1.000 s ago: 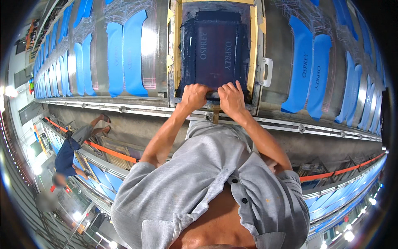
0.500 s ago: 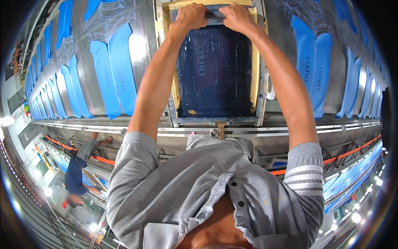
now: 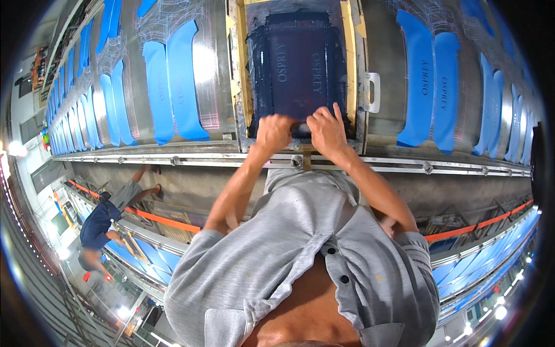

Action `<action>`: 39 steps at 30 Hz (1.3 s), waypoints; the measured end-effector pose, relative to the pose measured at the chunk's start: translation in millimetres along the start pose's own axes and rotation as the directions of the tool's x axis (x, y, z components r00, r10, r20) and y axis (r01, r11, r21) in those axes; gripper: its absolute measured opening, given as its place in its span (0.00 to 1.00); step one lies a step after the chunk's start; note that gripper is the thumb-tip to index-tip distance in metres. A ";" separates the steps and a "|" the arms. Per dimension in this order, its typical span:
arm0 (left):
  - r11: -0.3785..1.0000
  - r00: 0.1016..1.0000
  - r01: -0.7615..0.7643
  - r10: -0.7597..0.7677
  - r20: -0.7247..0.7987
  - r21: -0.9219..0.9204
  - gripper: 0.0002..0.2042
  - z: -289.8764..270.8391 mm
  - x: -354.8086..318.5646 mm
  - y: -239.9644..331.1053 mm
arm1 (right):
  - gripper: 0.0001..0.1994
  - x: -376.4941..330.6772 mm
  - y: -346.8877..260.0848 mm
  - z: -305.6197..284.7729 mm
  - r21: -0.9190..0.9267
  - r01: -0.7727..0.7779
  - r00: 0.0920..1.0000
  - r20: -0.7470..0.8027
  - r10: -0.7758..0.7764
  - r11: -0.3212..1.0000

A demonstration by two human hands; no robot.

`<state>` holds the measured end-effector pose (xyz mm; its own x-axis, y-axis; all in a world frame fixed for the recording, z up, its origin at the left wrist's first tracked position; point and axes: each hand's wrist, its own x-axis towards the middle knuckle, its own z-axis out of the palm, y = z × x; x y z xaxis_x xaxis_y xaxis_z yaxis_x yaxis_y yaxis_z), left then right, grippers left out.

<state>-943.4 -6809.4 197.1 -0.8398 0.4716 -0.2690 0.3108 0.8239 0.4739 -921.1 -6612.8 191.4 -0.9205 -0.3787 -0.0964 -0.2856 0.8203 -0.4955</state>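
Both hands hold one squeegee: left hand (image 3: 273, 130) and right hand (image 3: 325, 129) are closed side by side on its dark handle (image 3: 299, 126), knuckles nearly touching, at the near edge of the printing screen (image 3: 298, 63). Half a second ago the same grip sat at the far end of the screen with arms stretched out; it now lies at the near end, arms bent, so a full pull toward the body appears complete and the ink pass on this position is judged done. Screen sits in a wooden frame (image 3: 351, 63) with a metal handle (image 3: 373, 91) at its right, flat on the long desk (image 3: 381, 75). Blue cut pieces (image 3: 173, 81) lie in rows to either side. Another person (image 3: 101, 217) bends on the floor at lower left
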 end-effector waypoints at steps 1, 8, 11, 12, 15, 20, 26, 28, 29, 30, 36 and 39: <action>0.999 0.999 -0.010 0.008 0.039 0.037 0.15 -9.1 17.4 -6.3 | 0.06 10.1 3.7 -5.1 0.017 -0.006 1.000 0.022 0.006 1.000; 0.986 0.999 -0.051 0.049 0.018 0.161 0.17 -88.3 213.6 -58.0 | 0.10 192.0 91.0 -65.2 -0.152 -0.023 0.998 0.049 0.031 0.988; 0.963 0.998 -0.048 0.032 0.062 0.266 0.22 -114.6 290.7 -60.5 | 0.11 249.1 133.1 -84.6 -0.199 -0.033 0.998 -0.060 0.021 0.980; 0.964 0.996 -0.086 0.077 0.045 0.253 0.22 -113.2 305.1 -64.1 | 0.11 261.5 142.5 -90.1 -0.236 -0.033 0.999 -0.046 0.022 0.971; 0.943 0.993 -0.115 0.108 0.041 0.313 0.15 -108.2 300.3 -64.3 | 0.09 262.1 143.3 -71.9 -0.112 -0.090 0.992 -0.095 0.079 0.990; 0.980 0.991 -0.112 0.123 -0.057 0.165 0.15 -62.7 190.5 -54.4 | 0.07 157.9 85.6 -45.7 -0.136 -0.008 0.993 -0.121 -0.009 0.991; 0.997 0.997 0.024 -0.029 0.066 0.079 0.17 -9.2 32.5 -7.2 | 0.07 16.0 17.2 9.1 -0.062 0.018 0.997 -0.070 -0.023 0.998; 0.998 1.000 -0.028 0.027 0.006 0.064 0.18 4.5 4.3 -2.3 | 0.10 -9.7 4.1 15.4 -0.110 0.024 1.000 -0.003 -0.025 0.994; 0.998 0.999 -0.046 0.045 0.009 0.052 0.20 12.2 -2.3 -6.1 | 0.13 -13.8 8.1 16.9 -0.007 0.032 0.999 -0.015 -0.032 0.999; 0.996 0.999 -0.040 0.041 -0.009 0.079 0.20 10.7 -4.5 -3.5 | 0.16 -15.3 13.8 16.5 0.096 0.047 0.999 -0.027 -0.045 0.994; 0.991 0.999 -0.022 0.019 0.026 0.130 0.18 4.1 -2.0 5.2 | 0.22 24.4 109.2 -32.8 0.209 -0.480 0.558 -0.676 0.481 0.852; 0.991 0.999 0.017 -0.023 0.041 0.136 0.19 1.3 -3.9 12.7 | 0.18 41.7 144.2 -31.0 0.463 -0.726 0.516 -0.122 0.848 0.508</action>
<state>-935.6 -6800.3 203.1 -0.8278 0.4650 -0.3138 0.3540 0.8670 0.3508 -1008.9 -6497.0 142.7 -0.7496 0.5525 -0.3645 0.6466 0.4936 -0.5816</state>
